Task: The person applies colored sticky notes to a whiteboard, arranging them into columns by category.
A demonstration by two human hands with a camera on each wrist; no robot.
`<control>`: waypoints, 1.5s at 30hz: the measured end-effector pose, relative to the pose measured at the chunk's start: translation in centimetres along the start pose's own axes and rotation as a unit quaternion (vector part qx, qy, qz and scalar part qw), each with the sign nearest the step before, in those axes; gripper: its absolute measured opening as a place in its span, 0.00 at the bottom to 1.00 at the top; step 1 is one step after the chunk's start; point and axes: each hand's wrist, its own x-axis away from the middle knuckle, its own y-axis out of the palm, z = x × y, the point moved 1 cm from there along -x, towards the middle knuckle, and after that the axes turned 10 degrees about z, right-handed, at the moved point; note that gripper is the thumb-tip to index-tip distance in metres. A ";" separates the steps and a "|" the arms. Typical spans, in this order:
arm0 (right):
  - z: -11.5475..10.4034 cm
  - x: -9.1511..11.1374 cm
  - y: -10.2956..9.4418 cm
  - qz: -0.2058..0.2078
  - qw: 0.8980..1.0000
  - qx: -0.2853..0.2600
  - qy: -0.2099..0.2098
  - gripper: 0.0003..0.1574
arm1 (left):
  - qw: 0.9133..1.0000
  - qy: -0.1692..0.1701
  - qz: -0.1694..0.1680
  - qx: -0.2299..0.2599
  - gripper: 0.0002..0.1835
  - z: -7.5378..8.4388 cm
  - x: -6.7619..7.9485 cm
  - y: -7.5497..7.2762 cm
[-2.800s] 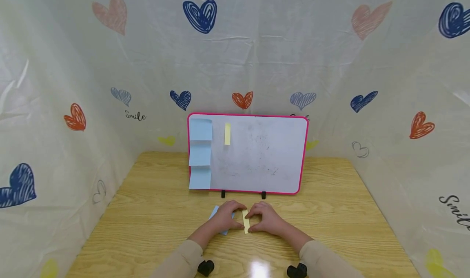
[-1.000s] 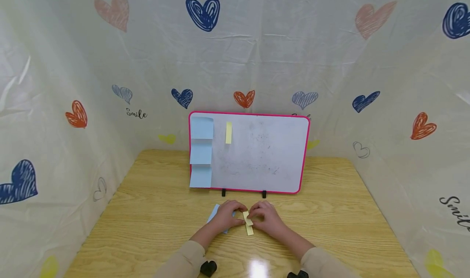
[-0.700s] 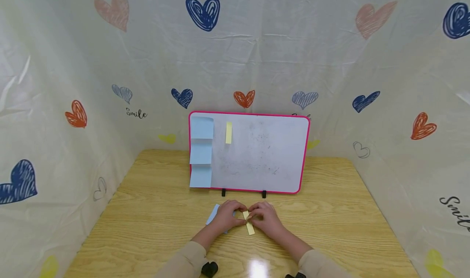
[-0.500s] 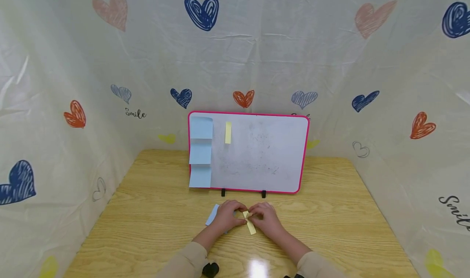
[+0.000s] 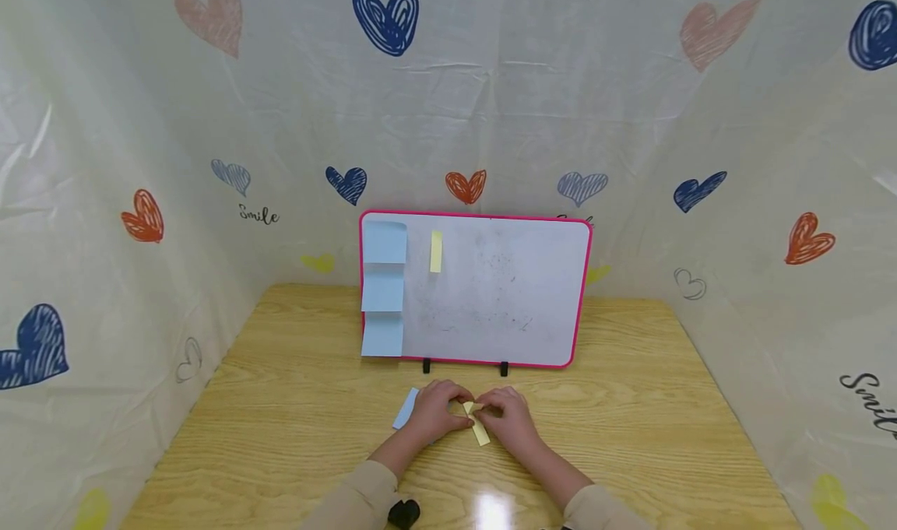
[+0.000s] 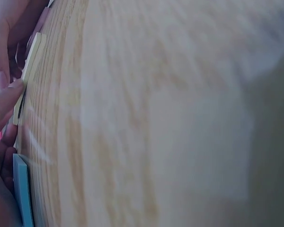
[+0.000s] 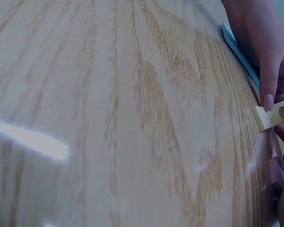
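The worktop (image 5: 596,421) carries a pink-framed whiteboard (image 5: 490,289) on its far side. Nearer, the left hand (image 5: 430,409), partly over a blue pad (image 5: 406,408), holds a yellow pad (image 5: 480,434) to the right; the right hand's (image 5: 510,419) grip pinches the yellow pad's top strip (image 5: 475,408).

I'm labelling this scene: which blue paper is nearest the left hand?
The blue paper on the table, partly hidden by the left hand; the other three are stuck on the whiteboard.
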 end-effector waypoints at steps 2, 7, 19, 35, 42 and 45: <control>-0.1 0.0 -0.1 0.001 1.000 -0.004 0.013 0.09 | 1.000 0.000 -0.001 -0.001 0.18 0.0 0.0 0.0; -0.1 -0.1 -0.2 -0.004 0.998 -0.022 0.052 0.09 | 1.000 -0.002 -0.003 -0.001 0.18 -0.1 -0.1 0.0; -0.3 -0.1 -0.4 0.005 0.986 -0.097 0.136 0.05 | 1.000 -0.006 0.005 0.019 0.18 -0.1 -0.2 0.0; -0.3 -0.3 -0.4 0.006 0.977 -0.110 0.181 0.04 | 1.000 -0.010 0.007 0.024 0.18 0.1 0.0 -0.1; -0.7 -0.4 -0.7 0.004 0.975 -0.118 0.186 0.04 | 1.000 -0.008 0.007 0.023 0.19 0.2 0.0 -0.2; -0.8 -0.5 -0.7 0.007 0.975 -0.116 0.191 0.04 | 1.000 -0.008 0.005 0.018 0.19 0.1 0.0 -0.2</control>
